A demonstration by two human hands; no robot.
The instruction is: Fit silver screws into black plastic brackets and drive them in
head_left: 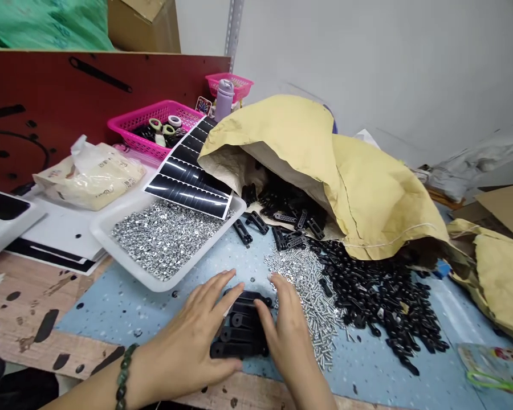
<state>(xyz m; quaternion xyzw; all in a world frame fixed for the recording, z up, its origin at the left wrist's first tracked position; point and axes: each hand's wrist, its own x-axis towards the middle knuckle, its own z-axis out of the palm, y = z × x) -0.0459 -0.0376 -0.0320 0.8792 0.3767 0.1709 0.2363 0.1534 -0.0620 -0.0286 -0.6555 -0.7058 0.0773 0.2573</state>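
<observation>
Several black plastic parts (239, 327) lie side by side in a small group on the blue mat near the front edge. My left hand (196, 333) is at their left side, fingers spread and thumb stretched along the near edge. On the other side is my right hand (286, 327), its thumb and fingers apart, the thumb at the group's right end. Both hands frame the parts without closing on them; whether the fingertips touch them I cannot tell. Loose silver screws (312, 296) are heaped just right of my right hand. Beyond my left hand stands a white tray of small metal nuts (162, 236).
A yellow paper sack (290, 131) spills black plastic pieces (297, 193) at the back. Small black parts (380, 296) are piled at right. A black sticker sheet (192, 176) overlaps the tray. Behind are a pink basket (141, 117) with scissors and a purple bottle (224, 99).
</observation>
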